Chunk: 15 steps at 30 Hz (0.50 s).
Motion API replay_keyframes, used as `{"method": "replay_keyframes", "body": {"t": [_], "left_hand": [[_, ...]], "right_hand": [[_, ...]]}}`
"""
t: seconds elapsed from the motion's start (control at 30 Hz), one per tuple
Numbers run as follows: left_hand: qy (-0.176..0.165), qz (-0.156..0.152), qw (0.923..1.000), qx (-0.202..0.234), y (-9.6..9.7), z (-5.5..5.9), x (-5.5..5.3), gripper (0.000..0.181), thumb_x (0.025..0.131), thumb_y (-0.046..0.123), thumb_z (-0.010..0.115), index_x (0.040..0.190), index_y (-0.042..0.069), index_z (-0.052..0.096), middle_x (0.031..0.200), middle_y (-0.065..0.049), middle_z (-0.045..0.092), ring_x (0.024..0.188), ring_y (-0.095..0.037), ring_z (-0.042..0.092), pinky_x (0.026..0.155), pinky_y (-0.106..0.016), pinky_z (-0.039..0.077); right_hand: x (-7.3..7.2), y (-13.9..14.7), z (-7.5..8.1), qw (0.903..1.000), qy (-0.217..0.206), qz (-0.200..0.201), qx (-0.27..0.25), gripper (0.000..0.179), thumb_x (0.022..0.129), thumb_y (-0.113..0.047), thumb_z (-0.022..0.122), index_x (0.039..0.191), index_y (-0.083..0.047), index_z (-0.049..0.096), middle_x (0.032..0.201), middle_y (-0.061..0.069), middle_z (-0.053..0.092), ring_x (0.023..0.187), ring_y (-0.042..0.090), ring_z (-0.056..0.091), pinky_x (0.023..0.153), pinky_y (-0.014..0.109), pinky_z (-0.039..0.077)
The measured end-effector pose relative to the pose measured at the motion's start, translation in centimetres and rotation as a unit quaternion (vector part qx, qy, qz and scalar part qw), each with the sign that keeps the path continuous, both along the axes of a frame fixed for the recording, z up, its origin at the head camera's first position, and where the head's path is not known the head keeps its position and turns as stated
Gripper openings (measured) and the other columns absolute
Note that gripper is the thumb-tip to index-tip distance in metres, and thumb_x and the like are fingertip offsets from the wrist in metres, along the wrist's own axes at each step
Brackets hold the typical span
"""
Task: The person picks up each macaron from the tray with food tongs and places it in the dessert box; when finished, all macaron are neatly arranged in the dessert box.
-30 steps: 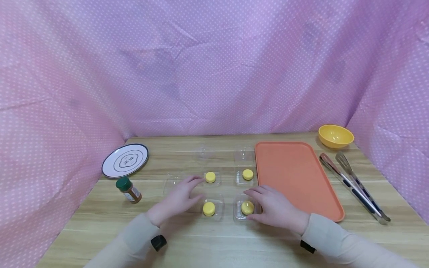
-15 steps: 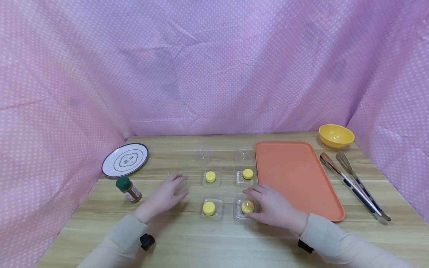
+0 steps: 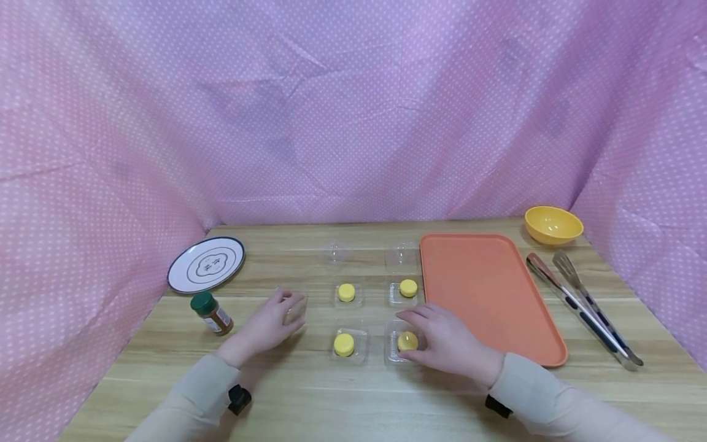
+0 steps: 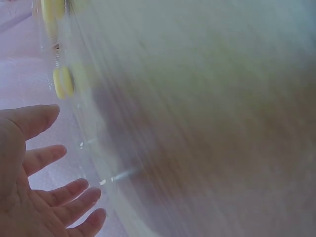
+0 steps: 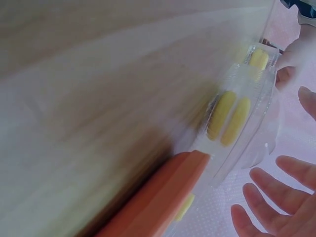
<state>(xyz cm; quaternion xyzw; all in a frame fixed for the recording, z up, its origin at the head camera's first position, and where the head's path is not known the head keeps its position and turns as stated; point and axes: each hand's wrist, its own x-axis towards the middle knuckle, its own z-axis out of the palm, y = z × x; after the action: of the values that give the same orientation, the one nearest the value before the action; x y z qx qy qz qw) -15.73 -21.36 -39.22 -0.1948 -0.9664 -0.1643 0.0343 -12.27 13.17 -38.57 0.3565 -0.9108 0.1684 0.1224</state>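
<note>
In the head view my left hand is at the left of the boxes, thumb and fingers around a clear plastic lid. Its glints also show near the fingertips in the left wrist view, though its outline is faint. My right hand hovers with spread fingers over the front-right clear box, where a yellow macaron sits. Inside the right wrist view, that macaron lies under clear plastic and the fingers look apart from it. More yellow macarons lie in the other clear boxes.
An orange tray lies to the right, beside tongs and a yellow bowl. Left of my left hand stand a green-capped spice jar and a white plate. Two clear lids lie behind.
My left hand has moved left, away from the front-left box, and its fingers have come round the clear lid. The right hand stays almost in place over the front-right box.
</note>
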Motion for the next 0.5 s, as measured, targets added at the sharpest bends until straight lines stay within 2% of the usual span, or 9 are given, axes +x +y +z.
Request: {"method": "replay_keyframes", "body": {"t": [0.13, 0.33, 0.5], "left_hand": [[-0.012, 0.0, 0.9999, -0.004, -0.15, -0.14, -0.05, 0.05, 0.087, 0.02, 0.068, 0.131, 0.003, 0.053, 0.123, -0.027, 0.051, 0.105, -0.039, 0.058, 0.09, -0.053, 0.05], [-0.05, 0.005, 0.9988, -0.004, -0.11, -0.22, -0.09, 0.061, 0.09, 0.021, 0.064, 0.144, 0.007, 0.039, 0.126, -0.025, 0.048, 0.107, -0.037, 0.058, 0.09, -0.052, 0.05], [-0.074, 0.013, 0.9971, -0.009, 0.14, -0.26, -0.2, 0.059, 0.094, 0.021, 0.059, 0.146, 0.01, 0.035, 0.129, -0.027, 0.047, 0.11, -0.037, 0.057, 0.092, -0.053, 0.049]], "right_hand": [[0.09, -0.29, 0.24, 0.9999, -0.011, -0.002, -0.003, 0.058, 0.075, -0.039, 0.077, 0.12, -0.006, 0.061, 0.117, 0.007, 0.065, 0.108, 0.025, 0.059, 0.092, 0.043, 0.05], [0.0, -0.79, 0.32, 0.9998, -0.018, -0.005, -0.004, 0.058, 0.076, -0.039, 0.076, 0.12, -0.005, 0.062, 0.118, 0.008, 0.065, 0.11, 0.026, 0.058, 0.092, 0.043, 0.05], [-0.08, -1.03, 0.28, 0.9997, -0.024, -0.009, -0.004, 0.058, 0.076, -0.039, 0.076, 0.121, -0.006, 0.061, 0.119, 0.008, 0.065, 0.111, 0.027, 0.058, 0.094, 0.044, 0.049]]}}
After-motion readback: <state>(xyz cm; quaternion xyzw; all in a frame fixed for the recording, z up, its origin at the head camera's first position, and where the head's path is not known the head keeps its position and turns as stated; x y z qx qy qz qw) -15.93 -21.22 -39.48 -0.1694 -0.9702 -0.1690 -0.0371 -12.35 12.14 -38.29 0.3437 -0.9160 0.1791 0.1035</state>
